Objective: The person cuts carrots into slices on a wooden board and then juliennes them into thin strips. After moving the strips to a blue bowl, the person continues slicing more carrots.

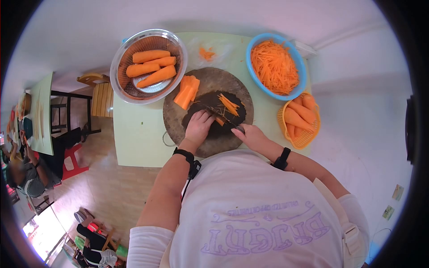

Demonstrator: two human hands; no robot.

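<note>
My right hand (251, 135) is closed around the handle of a dark-bladed knife (226, 118), which lies slanted over the round cutting board (174, 114). Close beside the blade, the curled fingers of my left hand (199, 126) press on a carrot piece (219, 121), mostly hidden by the fingers and the blade. Cut carrot strips (229, 104) rest on the board beyond the knife. Several carrot slabs (187, 92) lie at the board's upper left.
A metal colander (117, 71) with several peeled carrots stands at upper left. A blue bowl (251, 67) at upper right holds shredded carrot; below it, a yellow basket (300, 145) holds carrots. Carrot scraps (206, 53) lie behind the board. Other people sit at far left.
</note>
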